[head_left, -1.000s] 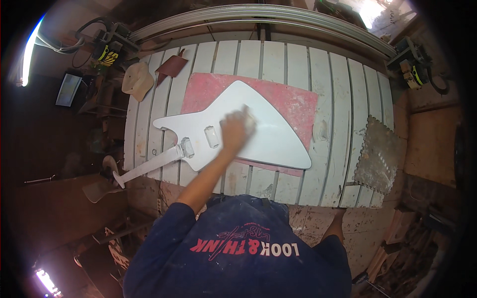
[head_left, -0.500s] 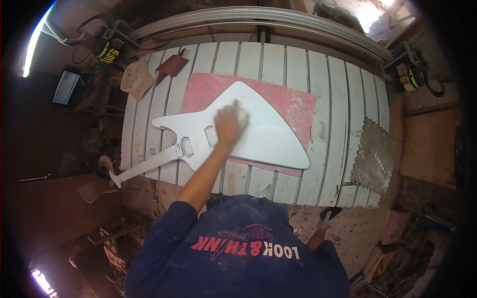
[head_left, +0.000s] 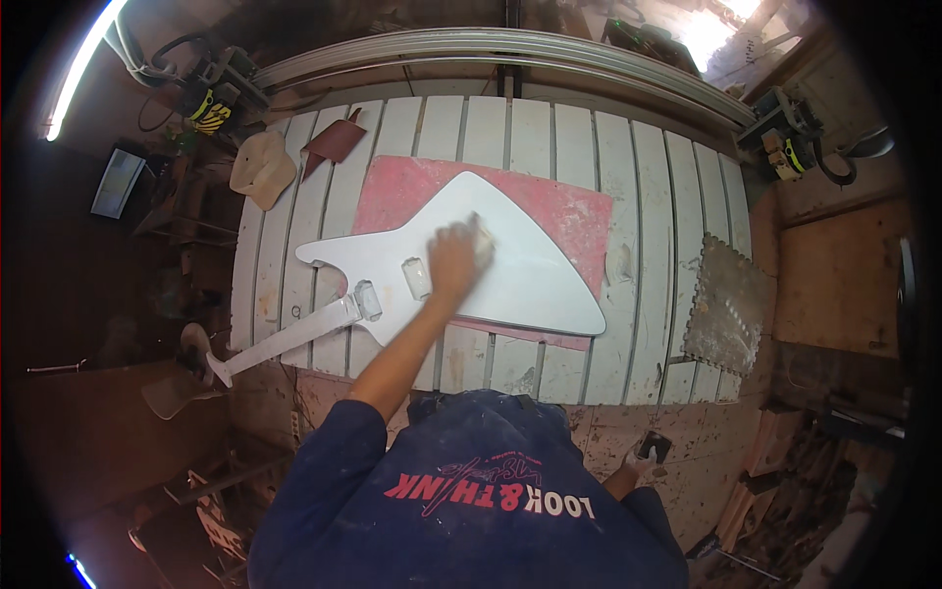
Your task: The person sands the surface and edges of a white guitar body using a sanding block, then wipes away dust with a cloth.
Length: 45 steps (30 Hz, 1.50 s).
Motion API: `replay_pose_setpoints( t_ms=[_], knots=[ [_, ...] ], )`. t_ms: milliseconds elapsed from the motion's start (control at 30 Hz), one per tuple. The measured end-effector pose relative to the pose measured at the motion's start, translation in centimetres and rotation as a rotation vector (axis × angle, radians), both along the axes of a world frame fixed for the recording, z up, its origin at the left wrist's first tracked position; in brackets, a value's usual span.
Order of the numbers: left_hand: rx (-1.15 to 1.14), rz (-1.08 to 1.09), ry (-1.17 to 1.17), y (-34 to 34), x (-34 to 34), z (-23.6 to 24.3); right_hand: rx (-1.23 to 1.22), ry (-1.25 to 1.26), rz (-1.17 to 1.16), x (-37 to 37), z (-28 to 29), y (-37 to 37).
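A white, angular electric guitar body [head_left: 535, 285] with a long pale neck lies flat on a pink sheet [head_left: 579, 206]. My left hand [head_left: 454, 260] is on the upper middle of the body, fingers closed over a pale cloth-like wad [head_left: 483, 243] that is smeared by motion. Below that hand are the body's pickup cavities. The neck points toward the lower left, past the table's edge. Down at my right side, beyond the near edge of the table, my right hand [head_left: 640, 463] grips a flat black block [head_left: 654, 448]. Whitish dust covers its fingers.
The slatted white table [head_left: 648, 294] bears a beige cap [head_left: 263, 169] and a reddish-brown folded sheet [head_left: 337, 142] at the far left. A grey interlocking mat [head_left: 726, 314] lies at the right edge. A metal rail [head_left: 510, 44] spans the back.
My left hand has shifted slightly over the guitar body with the wad. My right hand has moved lower, away from the table edge, and the black block shows more fully. The view has shifted a little.
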<state>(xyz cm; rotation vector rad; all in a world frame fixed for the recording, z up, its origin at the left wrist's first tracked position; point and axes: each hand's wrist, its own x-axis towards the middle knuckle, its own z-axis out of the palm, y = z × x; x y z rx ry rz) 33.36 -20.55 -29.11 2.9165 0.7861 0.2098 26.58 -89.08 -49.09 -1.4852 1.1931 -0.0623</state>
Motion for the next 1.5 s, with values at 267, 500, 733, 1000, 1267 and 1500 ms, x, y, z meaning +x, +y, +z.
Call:
replay_pose_setpoints(
  t_ms=[267,500,733,1000,1267,1500],
  knots=[
    [-0.029,-0.130,0.017,-2.4,-0.9,0.2,0.228,-0.385,-0.293,2.6,3.1,1.0],
    [0.035,-0.061,-0.011,-3.4,-0.5,0.4,0.313,-0.600,-0.410,4.4,5.7,1.5],
    [-0.142,-0.090,-0.005,-1.2,-0.2,0.4,0.358,-0.736,-0.434,6.1,7.4,1.3],
    [-0.053,0.113,-0.115,2.1,-0.1,0.2,0.380,-0.772,-0.444,6.7,9.3,2.9],
    [-0.127,-0.182,0.021,-5.1,-0.9,0.7,0.386,-0.733,-0.456,6.0,9.2,3.1],
    [-0.047,0.207,-0.156,5.3,0.9,-0.5,0.415,-0.702,-0.428,6.3,9.4,4.7]
  ],
)
